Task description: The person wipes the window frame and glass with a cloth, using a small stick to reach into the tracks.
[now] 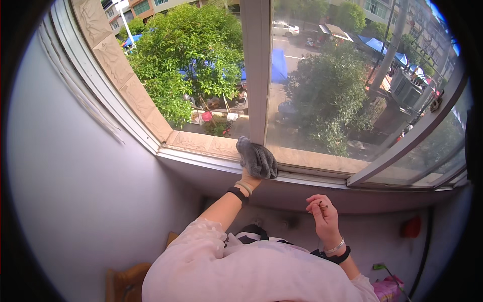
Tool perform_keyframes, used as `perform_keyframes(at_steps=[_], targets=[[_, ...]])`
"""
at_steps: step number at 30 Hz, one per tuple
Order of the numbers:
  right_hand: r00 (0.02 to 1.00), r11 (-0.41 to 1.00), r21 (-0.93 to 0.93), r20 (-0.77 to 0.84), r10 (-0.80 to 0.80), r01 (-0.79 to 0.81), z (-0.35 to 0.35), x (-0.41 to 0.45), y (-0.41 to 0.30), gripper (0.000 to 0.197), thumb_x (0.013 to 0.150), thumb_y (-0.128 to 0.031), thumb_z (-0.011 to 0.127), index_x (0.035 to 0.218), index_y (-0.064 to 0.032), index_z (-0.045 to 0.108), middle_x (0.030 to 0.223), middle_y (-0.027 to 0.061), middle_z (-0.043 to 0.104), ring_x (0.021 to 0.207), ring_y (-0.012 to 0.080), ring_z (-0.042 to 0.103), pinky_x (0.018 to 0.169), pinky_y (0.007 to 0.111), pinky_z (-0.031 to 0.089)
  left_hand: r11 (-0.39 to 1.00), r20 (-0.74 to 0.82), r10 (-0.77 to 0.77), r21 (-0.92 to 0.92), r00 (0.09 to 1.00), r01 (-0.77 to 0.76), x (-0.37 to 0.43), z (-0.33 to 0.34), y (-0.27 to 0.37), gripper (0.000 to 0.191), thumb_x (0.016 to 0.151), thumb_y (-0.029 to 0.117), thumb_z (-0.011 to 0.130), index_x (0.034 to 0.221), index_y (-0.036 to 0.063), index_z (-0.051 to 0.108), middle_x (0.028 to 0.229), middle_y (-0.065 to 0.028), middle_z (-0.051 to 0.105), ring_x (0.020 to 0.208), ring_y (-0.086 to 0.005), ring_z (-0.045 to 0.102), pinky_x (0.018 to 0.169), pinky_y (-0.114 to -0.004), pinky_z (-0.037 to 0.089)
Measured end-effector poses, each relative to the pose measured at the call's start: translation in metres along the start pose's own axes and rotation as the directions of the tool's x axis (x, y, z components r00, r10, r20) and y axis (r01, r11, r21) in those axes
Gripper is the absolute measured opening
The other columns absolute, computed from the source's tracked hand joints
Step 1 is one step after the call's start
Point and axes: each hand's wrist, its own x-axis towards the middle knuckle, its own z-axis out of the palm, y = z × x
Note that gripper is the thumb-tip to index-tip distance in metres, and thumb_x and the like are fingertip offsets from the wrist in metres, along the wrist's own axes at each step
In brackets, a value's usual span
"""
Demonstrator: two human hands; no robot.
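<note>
My left hand [251,179] is mostly hidden by a grey cloth [260,160] that it grips. The cloth presses against the foot of the white upright of a sliding window sash [257,83], where it meets the window track [203,160]. Lower and to the right, my right hand [325,221] is raised in front of the wall below the window. Between its thumb and curled fingers it pinches a small, thin, dark-tipped item [323,206], too small to name exactly.
A tiled outer ledge [211,142] runs beyond the track; the left window section opens onto a tree and street. Cables [85,98] hang on the left wall. Below are a wooden chair back [126,281], a pink bag [388,290] and a red container [410,227].
</note>
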Motion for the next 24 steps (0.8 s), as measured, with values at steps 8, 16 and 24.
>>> perform_keyframes(at_steps=[8, 16, 24], targets=[[0.993, 0.998, -0.003, -0.104, 0.056, -0.057, -0.033, -0.019, 0.006, 0.017, 0.094, -0.009, 0.047, 0.082, -0.0001, 0.056, 0.099, 0.0068, 0.055, 0.077, 0.0097, 0.051, 0.069, 0.022, 0.043, 0.818, -0.311, 0.204, -0.467, 0.928, -0.336, 0.153, -0.142, 0.020, 0.046, 0.093, 0.026, 0.047, 0.131, 0.0036, 0.034, 0.127, -0.0108, 0.043, 0.121, -0.0236, 0.037, 0.105, -0.035, 0.028], [0.983, 0.988, 0.089, -0.120, 0.139, -0.128, -0.019, -0.029, 0.021, 0.017, 0.094, -0.010, 0.047, 0.084, 0.0003, 0.055, 0.101, 0.0064, 0.055, 0.077, 0.0087, 0.051, 0.070, 0.022, 0.043, 0.936, -0.344, 0.350, 0.158, 0.871, -0.314, 0.126, -0.118, -0.001, 0.049, 0.093, 0.032, 0.045, 0.133, 0.0046, 0.034, 0.131, -0.0123, 0.042, 0.123, -0.0259, 0.037, 0.104, -0.037, 0.028], [0.953, 0.957, 0.143, -0.134, 0.273, -0.254, -0.013, -0.041, 0.031, 0.017, 0.094, -0.009, 0.047, 0.083, 0.0018, 0.055, 0.100, 0.0058, 0.055, 0.077, 0.0091, 0.052, 0.072, 0.023, 0.045, 0.947, 0.124, -0.305, -0.068, 0.944, 0.315, 0.008, -0.041, 0.076, 0.020, 0.086, 0.019, 0.051, 0.097, 0.0049, 0.060, 0.091, -0.0168, 0.061, 0.091, -0.0324, 0.057, 0.081, -0.040, 0.045]])
